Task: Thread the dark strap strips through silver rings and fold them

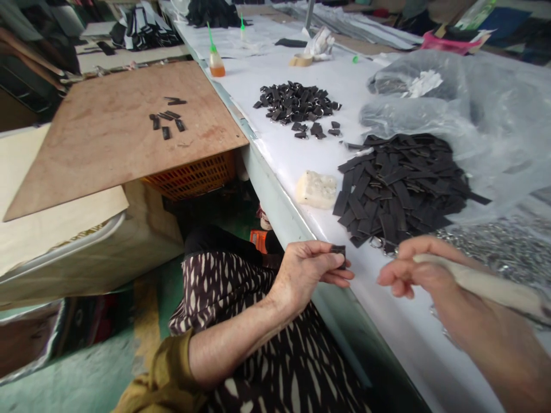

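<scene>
My left hand (297, 275) pinches a small black strip (338, 250) between thumb and fingers, over the table's near edge. Opposite it, my right hand (451, 298) has curled fingers and a thick off-white stick-like handle (486, 284) lying in its grip; the handle's working end cannot be made out. Just beyond both hands lies a heap of flat black strips (396, 189), with metal rings (376, 242) at its near edge. Many loose metal pieces (508, 244) spread beside my right hand. A cream-coloured block (316, 189) sits left of the heap.
Farther along the white table (275, 166) is a pile of black tabs with metal rings (299, 103). A bottle of orange liquid (216, 64), a tape roll (300, 60) and clear plastic bags (486, 109) stand around it. A wooden board (124, 137) at left bears several black pieces.
</scene>
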`<state>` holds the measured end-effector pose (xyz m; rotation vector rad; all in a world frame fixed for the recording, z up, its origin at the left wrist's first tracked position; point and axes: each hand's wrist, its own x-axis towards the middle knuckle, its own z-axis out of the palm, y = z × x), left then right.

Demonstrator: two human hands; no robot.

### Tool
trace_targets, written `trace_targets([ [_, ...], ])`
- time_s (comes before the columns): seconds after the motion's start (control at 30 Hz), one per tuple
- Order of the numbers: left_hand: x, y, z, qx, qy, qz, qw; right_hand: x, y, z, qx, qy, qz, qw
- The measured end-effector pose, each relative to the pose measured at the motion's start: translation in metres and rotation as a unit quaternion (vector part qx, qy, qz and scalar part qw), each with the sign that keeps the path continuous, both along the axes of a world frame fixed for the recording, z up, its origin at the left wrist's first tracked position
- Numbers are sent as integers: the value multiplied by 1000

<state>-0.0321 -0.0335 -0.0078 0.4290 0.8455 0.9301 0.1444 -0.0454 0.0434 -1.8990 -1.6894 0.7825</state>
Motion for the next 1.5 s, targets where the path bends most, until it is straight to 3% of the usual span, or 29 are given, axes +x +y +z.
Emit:
trace_targets([
  [0.17, -6, 5, -1, -7, -2, 19, 1000, 8, 8, 12, 17, -72, 1, 997],
  [0.3, -11, 9, -4, -11, 0, 32, 999, -14, 18, 27, 107, -89, -28, 990],
  [0.4, -16, 13, -5, -9, 0, 29, 1000, -35, 31, 33, 130, -66, -21, 989],
  [0.6, -29, 22, -3, 26, 16, 45, 999, -62, 62, 27, 118, 20, 30, 992],
  [0.97, -43, 31, -6, 58, 2, 63, 996, -75, 97, 19, 121, -23, 56, 991],
  [1.1, -43, 31, -7, 41, 7, 57, 998, -77, 105, 13, 119, -12, 48, 992],
  [1.37, -41, 31, -10, 41, 3, 47, 998, -81, 118, 2, 92, -50, 96, 990],
  [1.5, -41, 31, -10, 36, 1, 50, 998, -84, 116, 5, 93, -33, 84, 992],
])
